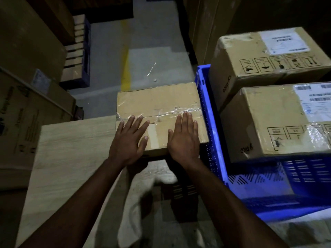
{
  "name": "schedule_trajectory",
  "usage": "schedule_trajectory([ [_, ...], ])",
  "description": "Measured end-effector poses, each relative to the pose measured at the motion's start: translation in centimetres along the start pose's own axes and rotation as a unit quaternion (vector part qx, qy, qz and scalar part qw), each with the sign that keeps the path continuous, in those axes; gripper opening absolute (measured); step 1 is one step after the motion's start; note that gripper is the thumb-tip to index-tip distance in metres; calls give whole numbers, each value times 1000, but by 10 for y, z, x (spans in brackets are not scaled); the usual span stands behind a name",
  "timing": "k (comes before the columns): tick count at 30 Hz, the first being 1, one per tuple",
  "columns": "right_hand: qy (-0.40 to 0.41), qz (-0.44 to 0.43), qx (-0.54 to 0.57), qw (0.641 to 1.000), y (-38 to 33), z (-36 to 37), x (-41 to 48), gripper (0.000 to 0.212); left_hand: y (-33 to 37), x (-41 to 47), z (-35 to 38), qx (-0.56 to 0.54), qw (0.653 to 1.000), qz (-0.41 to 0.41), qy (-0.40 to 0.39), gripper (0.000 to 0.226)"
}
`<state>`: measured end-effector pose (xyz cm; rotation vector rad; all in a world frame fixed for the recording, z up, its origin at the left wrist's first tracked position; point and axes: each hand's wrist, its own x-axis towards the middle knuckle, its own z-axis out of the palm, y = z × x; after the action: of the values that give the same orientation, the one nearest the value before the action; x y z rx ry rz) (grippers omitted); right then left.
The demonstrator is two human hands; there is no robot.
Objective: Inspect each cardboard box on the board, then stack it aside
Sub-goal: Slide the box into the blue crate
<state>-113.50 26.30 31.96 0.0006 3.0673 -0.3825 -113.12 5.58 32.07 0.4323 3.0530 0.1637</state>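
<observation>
To the right of both hands, the blue crate (211,111) carries two large cartons: the near carton (268,122) and the far carton (250,56) each show a white shipping label with barcodes too blurred to read, a row of black handling pictograms, and short black lettering on the side that I cannot make out. Far left of the hands, a big printed carton (21,111) bears dark lettering, also unreadable. Under and to the left of the hands lies the pale wood-grain board (71,149). The cardboard box (157,108) is flat, tan and scuffed, its seam closed with wrinkled clear tape; it sits at the board's far right, just beside the crate's wall. The left hand (129,140) and right hand (184,138) lie flat on its near top, fingers spread, gripping nothing.
</observation>
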Motion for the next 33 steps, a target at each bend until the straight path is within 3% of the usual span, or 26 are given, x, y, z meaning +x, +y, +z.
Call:
schedule_trajectory([
  [9,-24,-18,-18,999,10,-6,1,67,21,5,-4,38,997,-45,-39,56],
  [17,-65,-55,4,996,23,-17,-19,66,61,-27,-22,-37,993,-92,-64,59],
  [27,-64,-85,40,994,32,-13,-162,61,93,-171,-6,-109,984,-143,-23,61],
  [33,-111,-66,108,986,35,-13,-282,58,127,-286,16,-214,959,-187,4,61],
])
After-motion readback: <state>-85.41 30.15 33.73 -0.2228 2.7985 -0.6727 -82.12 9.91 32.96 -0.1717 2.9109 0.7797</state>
